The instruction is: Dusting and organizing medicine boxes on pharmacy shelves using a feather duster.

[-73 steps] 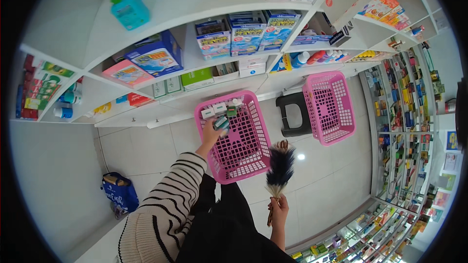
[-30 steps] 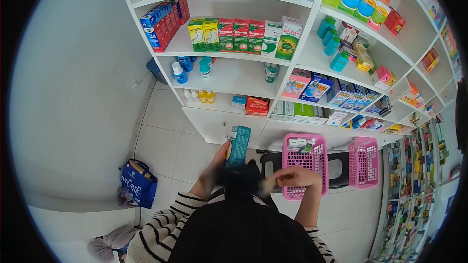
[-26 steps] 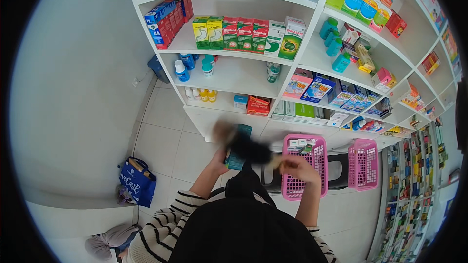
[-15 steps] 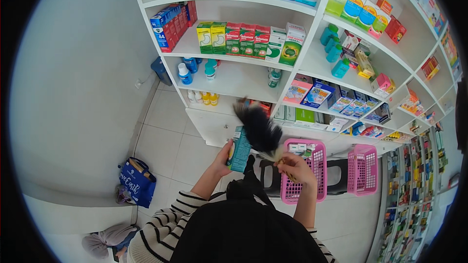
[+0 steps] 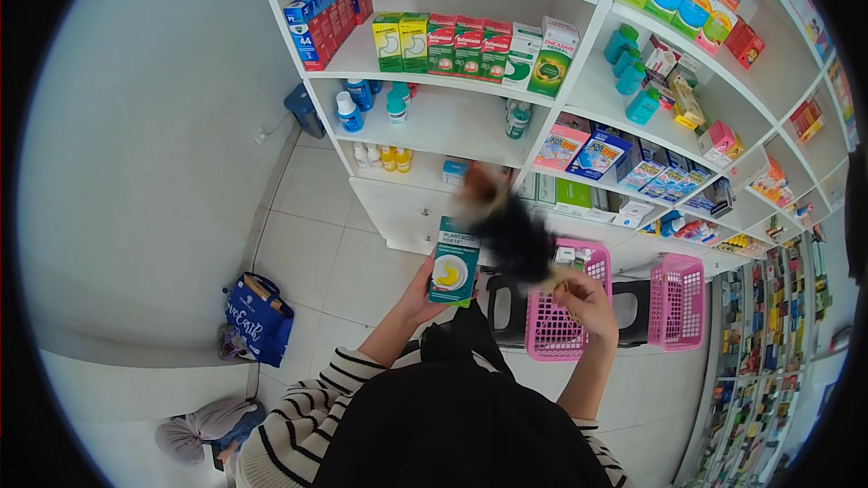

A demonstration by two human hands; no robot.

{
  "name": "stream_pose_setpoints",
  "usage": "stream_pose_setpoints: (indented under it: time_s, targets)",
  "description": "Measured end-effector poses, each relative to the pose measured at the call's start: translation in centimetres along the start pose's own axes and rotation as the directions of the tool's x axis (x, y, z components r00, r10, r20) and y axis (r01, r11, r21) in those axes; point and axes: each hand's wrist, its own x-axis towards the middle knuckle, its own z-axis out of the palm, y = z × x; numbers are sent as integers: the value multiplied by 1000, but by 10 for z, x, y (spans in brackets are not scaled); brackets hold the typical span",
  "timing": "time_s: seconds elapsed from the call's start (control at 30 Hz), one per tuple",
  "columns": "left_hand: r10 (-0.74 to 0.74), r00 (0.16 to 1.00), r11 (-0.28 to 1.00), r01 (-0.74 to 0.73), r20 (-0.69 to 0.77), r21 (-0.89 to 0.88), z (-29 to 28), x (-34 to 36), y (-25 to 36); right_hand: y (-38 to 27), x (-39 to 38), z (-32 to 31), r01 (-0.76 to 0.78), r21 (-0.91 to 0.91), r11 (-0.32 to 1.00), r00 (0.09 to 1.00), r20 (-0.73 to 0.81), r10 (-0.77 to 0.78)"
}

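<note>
A teal medicine box [image 5: 453,262] stands upright in my left hand [image 5: 419,292], its front with a white circle and a yellow shape facing me. The fingers close around its left side and lower part. My right hand [image 5: 588,304] grips the handle of a feather duster [image 5: 517,233], black with a brown and pale tip. The duster slants up and left, smeared by motion, with its feathers just right of the box's upper edge. Whether the feathers touch the box I cannot tell.
White shelves [image 5: 452,101] with medicine boxes and bottles rise ahead. Two pink baskets [image 5: 678,303] stand on black stools [image 5: 636,314] to the right. A blue bag [image 5: 258,318] rests on the floor at left. Another person [image 5: 206,429] is at the lower left.
The teal box has turned from its printed side panel to its front. My right hand has moved slightly right, and the duster has swung, its tip lower and blurred.
</note>
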Motion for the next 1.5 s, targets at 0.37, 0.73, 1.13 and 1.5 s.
stream_pose_setpoints:
  time_s: [0.37,0.73,1.13,1.5]
  targets:
    - [-51,991,998,46,-121,-44,-12,-2,-1,0,-2,20,-162,-113,980,981,85,172]
    - [-66,996,996,62,-66,-56,4,1,-2,6,-7,5,-212,-175,961,959,149,239]
    - [-96,990,987,108,-107,118,-1,-4,0,-3,-18,14,-128,-471,873,846,408,344]
    - [-208,949,896,282,237,-344,-90,-8,-4,1,-16,20,-133,-223,966,896,390,213]
